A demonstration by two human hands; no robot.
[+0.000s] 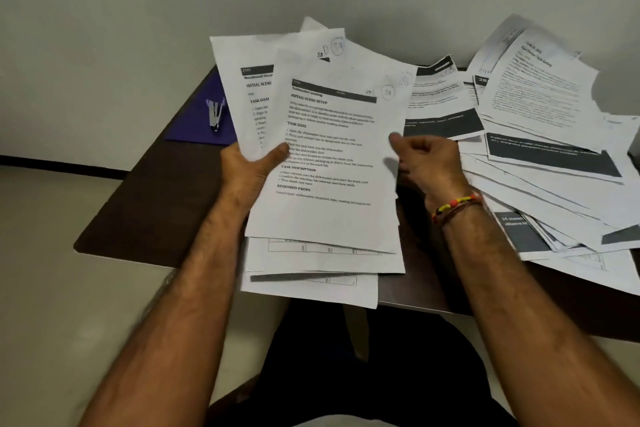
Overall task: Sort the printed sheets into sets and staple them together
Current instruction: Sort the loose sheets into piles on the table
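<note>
Head view: left hand (247,170) is gripping a fanned bundle of white printed sheets (329,156) above the dark brown worktop (145,204), thumb pressing on top; right hand (429,163) fingers (398,140) are curling, seemingly pinching the front sheet's edge (silver stapler (216,114) lying left).

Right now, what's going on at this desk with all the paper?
A person is sorting printed sheets. The left hand grips a fanned bunch of sheets held up over the dark table, thumb on the front page. The right hand is at the bunch's right edge, fingers curled. A loose pile of sheets covers the table's right side. The stapler lies untouched on a purple folder at the far left.
</note>
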